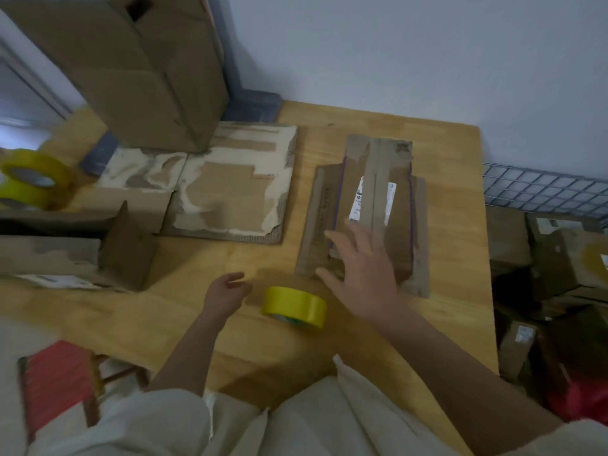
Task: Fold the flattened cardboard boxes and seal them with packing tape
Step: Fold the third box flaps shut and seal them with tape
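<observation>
The flattened cardboard box [365,212], lying near the tabletop's [454,153] right edge under the right hand's [362,274] spread fingers, looks light, stiff and worn, best lifted by its near edge; the left hand [227,289] hovers loosely curled, empty.

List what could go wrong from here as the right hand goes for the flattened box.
1. The right hand lies with fingers spread on a stack of flattened boxes; lifting one may drag the others askew.
2. The yellow tape roll sits between both hands, near the table's front edge; a sweep of the left hand might knock it off.
</observation>
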